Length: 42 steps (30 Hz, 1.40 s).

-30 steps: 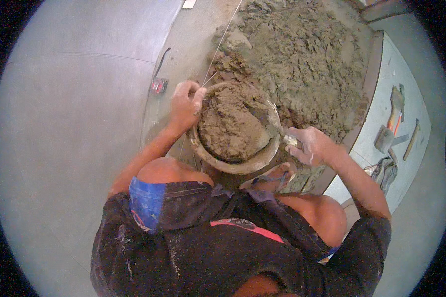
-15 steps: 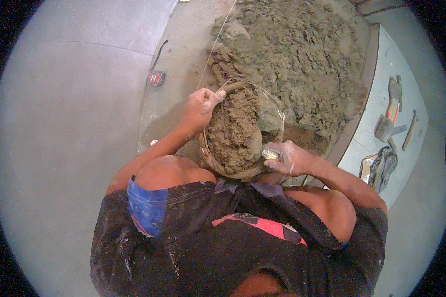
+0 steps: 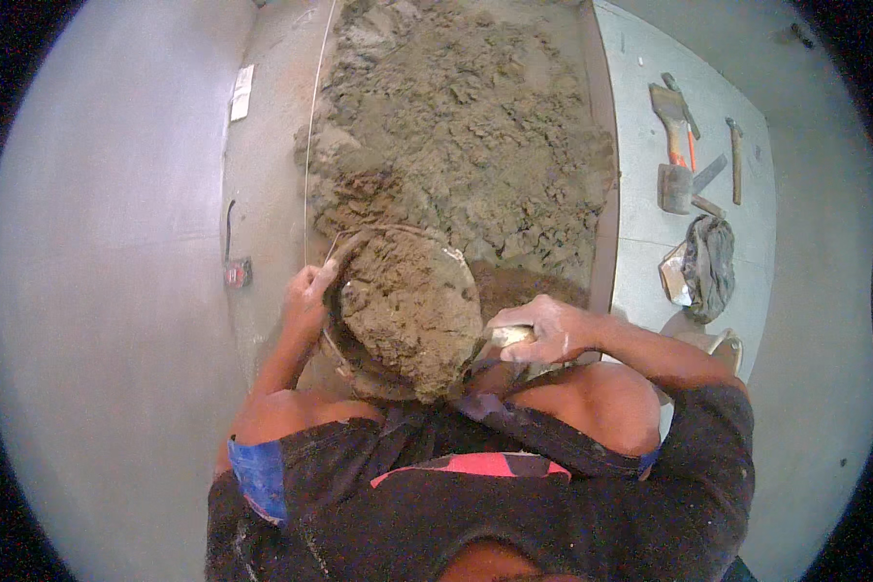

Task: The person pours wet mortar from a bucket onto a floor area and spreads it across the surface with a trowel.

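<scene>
A round bucket (image 3: 347,376) stands between my knees, filled with damp brown mortar (image 3: 412,310). My left hand (image 3: 307,299) is closed on the bucket's rim at its left side. The fingers of my right hand (image 3: 551,330) wrap round the pale handle of a trowel (image 3: 512,336) at the bucket's right edge. Its blade cannot be made out against the mortar. Inside the bucket the mortar is heaped toward the right, with a dark gap along the left wall.
Beyond the bucket spreads a rough mortar bed (image 3: 466,126), with a taut string (image 3: 312,145) along its left side. A tape measure (image 3: 238,273) lies at left. On the right-hand tiles lie a brush (image 3: 671,116), a mallet (image 3: 675,188), a hammer (image 3: 735,160) and a dark bag (image 3: 710,267).
My view has turned, so the bucket sits farther left and lower. The mortar in the bucket has shifted from the left wall toward the right. Both hands keep their holds.
</scene>
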Available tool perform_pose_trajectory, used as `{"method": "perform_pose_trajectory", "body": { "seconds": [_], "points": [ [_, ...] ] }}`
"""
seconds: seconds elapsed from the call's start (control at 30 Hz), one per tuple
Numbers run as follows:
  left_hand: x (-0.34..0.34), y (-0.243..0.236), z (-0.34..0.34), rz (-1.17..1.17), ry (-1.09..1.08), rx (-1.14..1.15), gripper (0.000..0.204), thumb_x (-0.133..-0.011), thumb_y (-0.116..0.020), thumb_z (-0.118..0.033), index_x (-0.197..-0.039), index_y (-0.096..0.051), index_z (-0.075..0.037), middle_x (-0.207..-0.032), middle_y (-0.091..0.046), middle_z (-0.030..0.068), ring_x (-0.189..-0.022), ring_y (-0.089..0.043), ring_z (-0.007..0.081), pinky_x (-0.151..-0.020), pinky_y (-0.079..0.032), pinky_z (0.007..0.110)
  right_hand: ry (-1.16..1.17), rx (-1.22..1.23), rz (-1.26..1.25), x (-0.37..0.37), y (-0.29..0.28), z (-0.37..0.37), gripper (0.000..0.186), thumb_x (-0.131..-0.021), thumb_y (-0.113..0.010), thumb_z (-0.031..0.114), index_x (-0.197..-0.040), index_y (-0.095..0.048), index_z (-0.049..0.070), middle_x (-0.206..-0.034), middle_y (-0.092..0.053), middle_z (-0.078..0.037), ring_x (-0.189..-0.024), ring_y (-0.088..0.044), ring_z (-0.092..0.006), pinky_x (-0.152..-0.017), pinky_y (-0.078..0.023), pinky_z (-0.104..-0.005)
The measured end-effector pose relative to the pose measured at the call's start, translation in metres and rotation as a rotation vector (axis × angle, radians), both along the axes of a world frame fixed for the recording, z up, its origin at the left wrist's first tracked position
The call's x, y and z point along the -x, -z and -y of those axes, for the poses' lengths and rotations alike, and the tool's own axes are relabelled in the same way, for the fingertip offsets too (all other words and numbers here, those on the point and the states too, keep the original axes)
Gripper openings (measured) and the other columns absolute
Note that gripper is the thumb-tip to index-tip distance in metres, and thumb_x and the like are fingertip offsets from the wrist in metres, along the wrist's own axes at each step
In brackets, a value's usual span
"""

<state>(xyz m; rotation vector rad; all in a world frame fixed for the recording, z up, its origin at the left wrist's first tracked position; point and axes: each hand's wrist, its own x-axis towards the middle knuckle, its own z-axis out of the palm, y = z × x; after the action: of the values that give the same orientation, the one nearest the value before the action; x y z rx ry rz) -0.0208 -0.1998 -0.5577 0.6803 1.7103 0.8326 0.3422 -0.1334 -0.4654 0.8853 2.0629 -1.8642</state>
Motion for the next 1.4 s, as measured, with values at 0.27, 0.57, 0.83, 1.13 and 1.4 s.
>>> {"method": "perform_pose_trajectory", "body": {
  "seconds": [0.27,0.57,0.83,1.13,1.4],
  "points": [
    [-0.009,-0.015,0.005,0.04,-0.065,0.064,0.035,-0.094,-0.061,-0.035,-0.076,-0.058,-0.005,-0.074,-0.053,-0.0008,-0.07,-0.046,0.0106,-0.067,-0.04,0.028,0.468,0.022,0.149,-0.049,-0.047,-0.061,0.037,-0.083,-0.066,0.027,-0.11,-0.061,0.002,-0.084,-0.065,-0.005,-0.061,-0.059,-0.0131,-0.056,-0.049,-0.0281],
    [-0.001,-0.017,0.007,0.01,0.034,0.012,0.032,-0.092,-0.063,-0.032,-0.078,-0.059,-0.004,-0.074,-0.054,-0.001,-0.072,-0.048,0.0094,-0.067,-0.042,0.028,0.74,-1.271,0.278,-0.108,0.031,-0.192,0.041,-0.083,-0.061,0.027,-0.115,-0.057,0.002,-0.096,-0.064,-0.02,-0.089,-0.064,-0.0359,-0.079,-0.052,-0.0427],
    [0.006,-0.024,0.007,0.167,0.135,0.108,0.014,-0.083,-0.065,-0.017,-0.081,-0.056,-0.006,-0.077,-0.054,-0.0007,-0.072,-0.048,0.0101,-0.065,-0.042,0.028,0.867,-1.256,0.751,-0.106,0.093,-0.229,0.034,-0.086,-0.059,0.026,-0.116,-0.054,0.01,-0.108,-0.059,-0.017,-0.099,-0.059,-0.0395,-0.081,-0.053,-0.0487],
    [-0.046,-0.06,-0.019,-0.071,0.493,0.038,0.019,-0.076,-0.065,-0.013,-0.085,-0.056,0.001,-0.079,-0.055,0.002,-0.073,-0.05,0.0142,-0.067,-0.044,0.032,0.839,-1.299,0.316,-0.094,0.02,-0.153,0.048,-0.084,-0.067,0.027,-0.126,-0.055,0.007,-0.117,-0.06,-0.017,-0.109,-0.058,-0.0349,-0.094,-0.047,-0.0419],
    [-0.043,-0.048,-0.029,0.093,0.465,-0.145,0.02,-0.074,-0.065,-0.008,-0.091,-0.062,0.002,-0.082,-0.059,0.0027,-0.074,-0.052,0.0116,-0.069,-0.046,0.03,0.188,-0.967,0.228,-0.07,-0.058,-0.049,0.042,-0.078,-0.065,0.01,-0.119,-0.058,0.008,-0.097,-0.06,-0.014,-0.083,-0.062,-0.0343,-0.074,-0.052,-0.0404]
  ]
}}
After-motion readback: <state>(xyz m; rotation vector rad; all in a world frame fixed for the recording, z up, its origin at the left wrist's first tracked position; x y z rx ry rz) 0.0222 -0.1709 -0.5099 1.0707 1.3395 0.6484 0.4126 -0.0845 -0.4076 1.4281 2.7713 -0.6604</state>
